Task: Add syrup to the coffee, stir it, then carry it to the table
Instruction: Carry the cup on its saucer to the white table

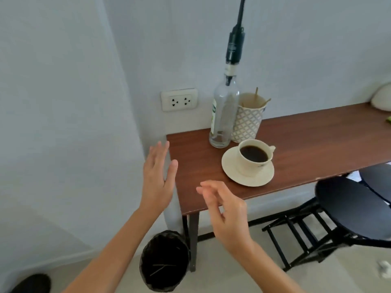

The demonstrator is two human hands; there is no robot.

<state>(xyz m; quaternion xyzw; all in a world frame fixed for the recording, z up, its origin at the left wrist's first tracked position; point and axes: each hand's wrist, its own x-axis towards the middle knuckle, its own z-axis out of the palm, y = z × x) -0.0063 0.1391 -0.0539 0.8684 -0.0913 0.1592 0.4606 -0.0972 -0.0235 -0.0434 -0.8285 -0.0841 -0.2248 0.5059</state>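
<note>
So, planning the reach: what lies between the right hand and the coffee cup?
Only bare tabletop and the saucer's rim separate the right hand from the coffee cup, per the head view.

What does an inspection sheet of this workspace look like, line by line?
Surface: brown wooden counter against the wall.
Job's things: coffee cup, full of black coffee, on a saucer; nearly empty glass syrup bottle with black pump behind it; patterned cup of wooden stirrers beside the bottle.
Clutter: white object at the far right, unclear.
Hands: left hand and right hand both open, holding nothing, short of the cup.
Cables: nothing seen; wall socket unused.
Surroundings: black bin and black stools on the floor.
</note>
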